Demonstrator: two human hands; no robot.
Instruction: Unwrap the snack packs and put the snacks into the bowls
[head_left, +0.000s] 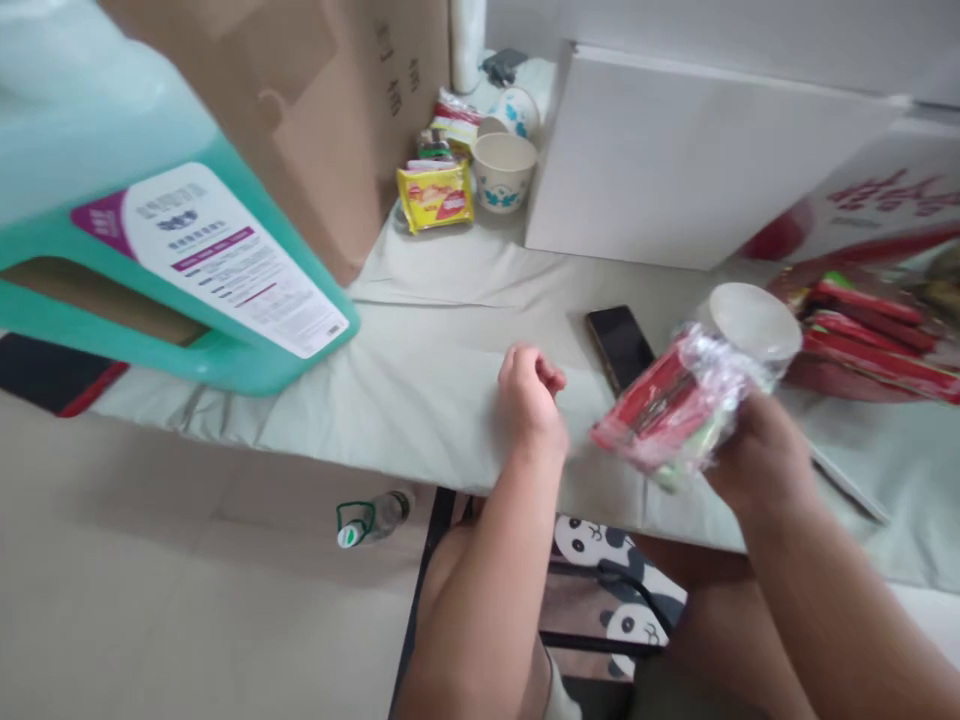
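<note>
My right hand (757, 455) grips a clear plastic pack of red sticks (671, 405) with a bit of green at its end, held tilted above the table's front edge. A white lid or cup (754, 320) sits right behind the pack. My left hand (529, 395) rests on the pale tablecloth (420, 370) with its fingers curled in and nothing visible inside them. A black phone (621, 345) lies flat between the two hands, a little farther back.
A large teal jug (150, 230) with a white label looms at the near left. Behind stand a cardboard box (322, 110), a white box (675, 160), paper cups (504, 170), a yellow snack packet (436, 195). Red packs (870, 340) lie right. A bottle (371, 518) lies on the floor.
</note>
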